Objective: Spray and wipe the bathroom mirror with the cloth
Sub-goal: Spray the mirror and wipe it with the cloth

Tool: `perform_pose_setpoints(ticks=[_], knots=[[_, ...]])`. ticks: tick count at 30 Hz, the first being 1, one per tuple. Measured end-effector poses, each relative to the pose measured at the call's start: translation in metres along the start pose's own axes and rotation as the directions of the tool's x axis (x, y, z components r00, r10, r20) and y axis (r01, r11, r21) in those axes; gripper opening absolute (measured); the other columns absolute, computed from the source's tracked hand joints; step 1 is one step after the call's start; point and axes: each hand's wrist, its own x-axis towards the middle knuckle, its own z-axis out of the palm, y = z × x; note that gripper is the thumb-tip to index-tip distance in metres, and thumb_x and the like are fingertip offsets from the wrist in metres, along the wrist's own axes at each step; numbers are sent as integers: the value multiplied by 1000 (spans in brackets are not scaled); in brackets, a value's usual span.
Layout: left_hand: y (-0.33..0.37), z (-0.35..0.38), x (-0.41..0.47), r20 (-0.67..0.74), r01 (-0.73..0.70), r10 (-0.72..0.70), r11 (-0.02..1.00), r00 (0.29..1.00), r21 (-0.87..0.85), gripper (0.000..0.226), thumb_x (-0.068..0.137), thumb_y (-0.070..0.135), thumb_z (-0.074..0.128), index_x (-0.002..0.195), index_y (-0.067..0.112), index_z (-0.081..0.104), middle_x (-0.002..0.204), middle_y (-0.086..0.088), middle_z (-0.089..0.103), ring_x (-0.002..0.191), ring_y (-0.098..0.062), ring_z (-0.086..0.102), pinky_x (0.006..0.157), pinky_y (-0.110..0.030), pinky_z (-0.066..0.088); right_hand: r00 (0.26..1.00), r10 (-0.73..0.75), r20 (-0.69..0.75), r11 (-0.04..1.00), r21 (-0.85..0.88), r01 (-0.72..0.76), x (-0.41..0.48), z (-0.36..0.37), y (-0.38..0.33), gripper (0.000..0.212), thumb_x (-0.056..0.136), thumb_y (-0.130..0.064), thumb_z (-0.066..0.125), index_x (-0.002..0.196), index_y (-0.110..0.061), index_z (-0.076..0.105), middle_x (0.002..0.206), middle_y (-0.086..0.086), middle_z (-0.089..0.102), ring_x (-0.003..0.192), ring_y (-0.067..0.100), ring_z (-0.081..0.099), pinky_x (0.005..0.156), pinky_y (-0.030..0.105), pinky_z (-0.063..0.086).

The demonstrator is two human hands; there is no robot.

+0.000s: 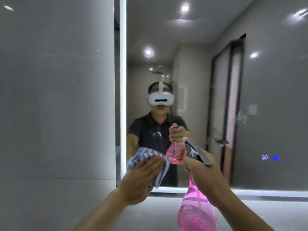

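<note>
Left grip [140, 179] presses the cloth [162, 172] (striped) flat on the mirror [200, 72]; right grip [203, 174] clasps the pink spray bottle [195, 212].

Am seeing glossy grey wall tiles [56, 97] filling left side, faint light spots glinting on them. Vertical white light strip [123, 80] glowing just right of tiles. Second light strip [258, 192] running level above pale counter [66, 205], along its far edge. Two blue touch icons [276, 158] glowing side by side, low at right. In reflection am watching ceiling spotlights [185, 8] shining, dark-framed door [233, 105] standing at right, person [160, 117] facing me, wearing white headset [160, 99] and dark shirt [145, 130].
</note>
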Motion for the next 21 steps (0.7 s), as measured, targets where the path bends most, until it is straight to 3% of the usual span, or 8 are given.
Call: perform_pose_setpoints(ticks=[3, 6, 8, 9, 12, 15, 18, 21], knots=[[-15, -6, 1, 1, -51, 51, 996, 999, 79, 47, 98, 31, 27, 140, 14, 38, 147, -2, 40, 136, -19, 34, 116, -38, 0, 1000, 0, 9, 1000, -12, 0, -3, -2, -1, 27, 78, 4, 49, 59, -14, 47, 45, -5, 39, 32, 0, 34, 34, 10, 28], [-41, -39, 56, -182, 280, -302, 950, 936, -136, 50, 98, 22, 41, 144, 7, 29, 150, -11, 32, 140, -27, 28, 117, -42, 21, 1000, -5, 15, 1000, 5, 5, -3, -6, -6, 28, 80, 4, 49, 60, -16, 47, 46, -4, 39, 30, -1, 35, 33, 9, 28], [-57, -59, 98, -249, 466, -495, 869, 833, -166, 59, 98, 24, 44, 147, 5, 17, 155, -13, 21, 144, -26, 15, 119, -42, 12, 1000, -6, 3, 1000, 22, 6, -2, -9, -9, 30, 80, 3, 49, 58, -17, 46, 43, -7, 38, 29, 0, 34, 33, 9, 27], [-59, -64, 112, -270, 483, -513, 858, 815, -171, 61, 98, 25, 42, 148, 5, 13, 157, -12, 15, 145, -25, 8, 120, -40, 6, 1000, -8, -6, 1000, 29, 8, -1, -10, -10, 30, 79, 3, 49, 57, -16, 45, 40, -9, 37, 30, 1, 33, 33, 10, 27], [-39, -46, 107, -265, 359, -375, 927, 888, -110, 60, 97, 25, 33, 149, 10, 7, 158, -9, 8, 146, -23, -1, 120, -38, -3, 1000, -19, -18, 999, 28, 19, -1, -15, -10, 31, 77, 3, 47, 52, -15, 42, 35, -10, 35, 33, 3, 29, 33, 11, 26], [-1, 0, 36, -78, 54, -53, 999, 996, 11, 59, 92, 33, 39, 146, 14, 25, 151, -5, 36, 142, -20, 19, 119, -40, 9, 999, -27, -18, 1000, 12, 27, -4, -17, -6, 32, 74, 6, 47, 51, -16, 43, 35, -10, 36, 34, 3, 29, 34, 11, 26], [-3, 19, -20, 159, -225, 203, 965, 966, 136, 66, 88, 39, 47, 146, 17, 24, 150, 2, 37, 138, -18, 30, 118, -40, 16, 1000, -26, -11, 1000, -3, 26, -7, -14, -4, 18, 76, 6, 48, 66, -8, 54, 42, -7, 36, 37, 3, 29, 35, 11, 27], [-34, -5, 4, 54, -111, 102, 974, 993, 196, 62, 89, 22, 41, 145, 9, 18, 151, -11, 28, 140, -28, 23, 116, -46, 15, 1000, -15, -6, 1000, -5, 15, -7, -15, -4, 16, 78, 3, 49, 65, -5, 51, 44, -4, 37, 38, 4, 31, 35, 11, 28]])
